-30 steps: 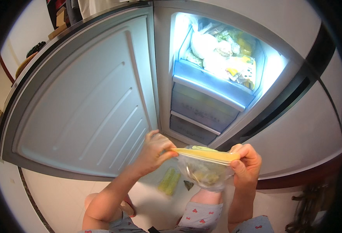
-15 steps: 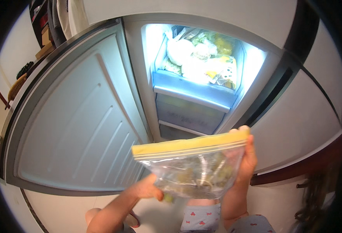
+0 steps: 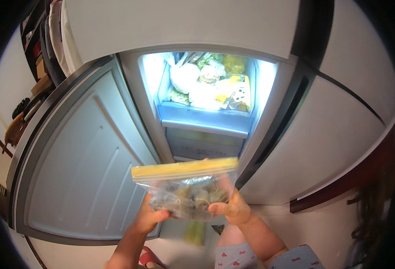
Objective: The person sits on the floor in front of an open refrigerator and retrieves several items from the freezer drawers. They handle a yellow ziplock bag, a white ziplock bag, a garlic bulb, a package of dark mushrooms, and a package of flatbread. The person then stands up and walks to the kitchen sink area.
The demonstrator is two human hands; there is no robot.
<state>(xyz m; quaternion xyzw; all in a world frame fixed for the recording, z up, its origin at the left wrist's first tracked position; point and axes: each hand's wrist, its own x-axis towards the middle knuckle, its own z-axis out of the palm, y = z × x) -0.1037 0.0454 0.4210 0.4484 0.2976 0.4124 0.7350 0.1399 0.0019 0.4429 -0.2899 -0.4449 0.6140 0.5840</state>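
A clear zip bag (image 3: 190, 197) with a yellow top strip hangs level in front of the open freezer. Several greenish-brown lumps show through its plastic, too blurred to name. My left hand (image 3: 151, 215) grips its lower left side, thumb in front and fingers behind. On the lower right, my right hand (image 3: 233, 208) holds it the same way. Beyond the bag, a pulled-out freezer drawer (image 3: 202, 121) is piled with white bags, greens and a yellow-and-white package (image 3: 238, 92).
The freezer door (image 3: 85, 166) stands open on the left. Below the bag, a yellow-green item (image 3: 195, 233) is on the floor near my legs and a red slipper (image 3: 149, 257). A closed white cabinet door (image 3: 296, 148) is to the right. Shelves with hanging cloth (image 3: 58, 40) stand far left.
The bag has come left and turned more level. My right hand has slid from its top right corner to the lower right side. The yellow-green item below shows more now.
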